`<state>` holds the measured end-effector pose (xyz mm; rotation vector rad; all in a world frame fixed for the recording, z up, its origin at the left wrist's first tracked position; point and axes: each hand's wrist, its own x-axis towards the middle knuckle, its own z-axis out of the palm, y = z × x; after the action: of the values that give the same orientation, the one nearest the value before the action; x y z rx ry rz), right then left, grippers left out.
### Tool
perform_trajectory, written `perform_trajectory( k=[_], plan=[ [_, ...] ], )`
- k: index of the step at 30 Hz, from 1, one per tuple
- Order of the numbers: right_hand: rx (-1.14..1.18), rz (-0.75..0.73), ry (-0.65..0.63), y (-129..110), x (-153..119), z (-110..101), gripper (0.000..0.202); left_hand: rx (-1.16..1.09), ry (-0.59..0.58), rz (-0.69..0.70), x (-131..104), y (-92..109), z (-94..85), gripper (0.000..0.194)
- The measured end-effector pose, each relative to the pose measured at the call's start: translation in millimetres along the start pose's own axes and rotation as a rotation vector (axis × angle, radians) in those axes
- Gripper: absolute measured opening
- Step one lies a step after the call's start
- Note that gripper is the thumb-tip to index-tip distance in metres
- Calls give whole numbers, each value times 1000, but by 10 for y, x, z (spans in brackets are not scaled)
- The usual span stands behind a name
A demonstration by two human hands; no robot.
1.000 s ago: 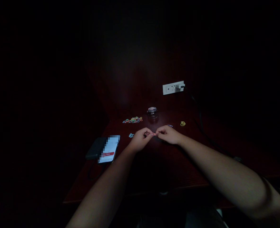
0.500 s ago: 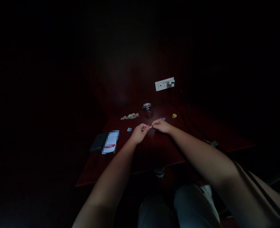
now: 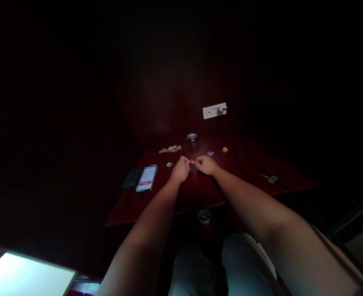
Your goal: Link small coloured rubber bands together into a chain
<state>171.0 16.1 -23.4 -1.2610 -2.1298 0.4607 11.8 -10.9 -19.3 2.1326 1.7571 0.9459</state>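
Observation:
Both my hands meet over the table, a small pink-orange loop (image 3: 192, 162) pinched between them; it looks like a little hair tie. My left hand (image 3: 181, 169) holds its left end with closed fingertips. At the other end, my right hand (image 3: 206, 165) grips it between thumb and fingers. Light blue loops (image 3: 169, 164) lie just left of my left hand. Beyond my right hand are purple loops (image 3: 210, 153) and, farther right, yellow loops (image 3: 225, 149). A pile of mixed coloured loops (image 3: 170, 149) is spread at the back left.
A clear lidded jar (image 3: 192, 138) stands behind my hands on the dark red table (image 3: 196, 193). At the left lie a phone (image 3: 146, 178) and a dark case-like object (image 3: 132, 178). A cable connector (image 3: 273, 179) rests at the right, below a wall socket (image 3: 214, 110).
The view has shifted and brightened, with a bright surface now at lower left. My hands have drawn slightly apart, and more of the loop shows between them. The purple loops are now uncovered.

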Motion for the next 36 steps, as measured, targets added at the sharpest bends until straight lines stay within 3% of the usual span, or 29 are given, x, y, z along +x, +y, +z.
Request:
perform_trajectory(
  k=[5,13,23,31,36],
  plan=[
    [-71,-14,-20,2,16,1,20,86,24,-30,5,29,22,14],
    [-190,-25,-51,-58,-12,-42,29,54,-64,42,10,-17,34,14],
    [-346,-60,-119,-166,-72,-52,28,217,-42,-41,24,36,28,18],
    [-302,-29,-98,-173,-70,-50,30,249,-49,-41,22,72,20,20],
    [-217,28,-59,-114,5,-48,36,337,-90,28,6,74,14,33]
  ],
)
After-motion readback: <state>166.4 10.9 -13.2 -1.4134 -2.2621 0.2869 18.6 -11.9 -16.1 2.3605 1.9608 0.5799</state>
